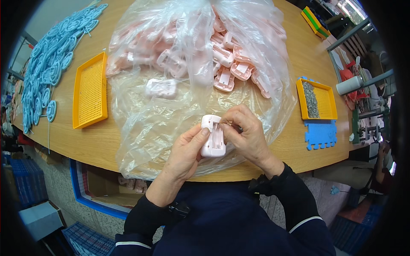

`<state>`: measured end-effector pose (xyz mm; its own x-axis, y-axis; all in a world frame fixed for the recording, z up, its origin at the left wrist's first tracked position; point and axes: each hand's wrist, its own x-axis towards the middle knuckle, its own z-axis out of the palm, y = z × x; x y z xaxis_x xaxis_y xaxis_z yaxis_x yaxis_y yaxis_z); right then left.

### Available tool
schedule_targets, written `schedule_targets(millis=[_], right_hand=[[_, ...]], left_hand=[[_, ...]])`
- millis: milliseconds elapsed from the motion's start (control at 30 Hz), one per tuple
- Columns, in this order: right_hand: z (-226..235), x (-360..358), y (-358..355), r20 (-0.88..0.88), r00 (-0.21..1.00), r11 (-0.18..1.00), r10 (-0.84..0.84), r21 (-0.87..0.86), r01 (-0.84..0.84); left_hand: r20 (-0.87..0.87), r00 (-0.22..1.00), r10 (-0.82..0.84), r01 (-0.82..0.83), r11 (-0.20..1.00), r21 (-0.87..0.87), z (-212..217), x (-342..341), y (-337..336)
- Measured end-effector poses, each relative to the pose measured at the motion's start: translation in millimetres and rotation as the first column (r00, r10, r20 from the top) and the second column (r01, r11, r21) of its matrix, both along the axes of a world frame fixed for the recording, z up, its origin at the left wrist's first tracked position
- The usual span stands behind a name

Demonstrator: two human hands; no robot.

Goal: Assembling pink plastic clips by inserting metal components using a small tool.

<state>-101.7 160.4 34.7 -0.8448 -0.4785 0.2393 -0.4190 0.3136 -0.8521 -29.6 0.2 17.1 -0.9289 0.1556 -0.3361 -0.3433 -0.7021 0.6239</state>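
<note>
My left hand (184,149) grips a pale pink plastic housing (206,149), its thumb on the left edge. An open rectangular recess like a battery compartment faces up. At the recess's upper end, the fingers of my right hand (245,134) are pinched together. Something thin and dark shows by those fingertips, too small to name. Beyond my hands, a large clear plastic bag (147,128) lies spread over the wooden table. Many similar pink housings (224,80) are heaped in and under it, and a single one (161,88) shows through the plastic at left.
A yellow perforated tray (90,91) stands left, beside a pile of light blue looped plastic parts (45,72). At right, another yellow tray (326,102) holds small metal pieces (310,100), partly on a blue foam mat (321,134). Below the table's front edge is a blue crate (98,205).
</note>
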Motion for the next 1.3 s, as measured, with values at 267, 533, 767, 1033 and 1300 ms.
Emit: schedule_targets(millis=[267, 533, 767, 1033, 1300], right_hand=[[1.3, -0.6, -3.8, -0.207, 0.978, 0.983, 0.02, 0.182, 0.018], [6.0, -19.7, 5.3, 0.118, 0.974, 0.959, 0.191, 0.191, -0.211], [10.7, -8.3, -4.4, -0.128, 0.98, 0.962, 0.154, 0.247, -0.119], [7.6, -13.7, -3.6, -0.024, 0.988, 0.972, 0.154, 0.185, -0.147], [11.6, -6.6, -10.7, -0.142, 0.979, 0.96, 0.146, 0.26, -0.106]], left_hand=[[0.006, 1.0, -0.004, 0.005, 1.0, -0.024, -2.3, 1.0, -2.2], [0.014, 0.996, -0.092, 0.093, 0.995, -0.032, -6.0, 1.1, -12.3], [0.035, 0.997, -0.064, 0.064, 0.998, 0.007, -4.6, -1.0, -13.1], [0.029, 0.997, -0.074, 0.073, 0.997, 0.025, -6.7, 0.3, -17.5], [0.026, 0.997, -0.068, 0.068, 0.998, 0.007, -3.2, 0.9, -17.6]])
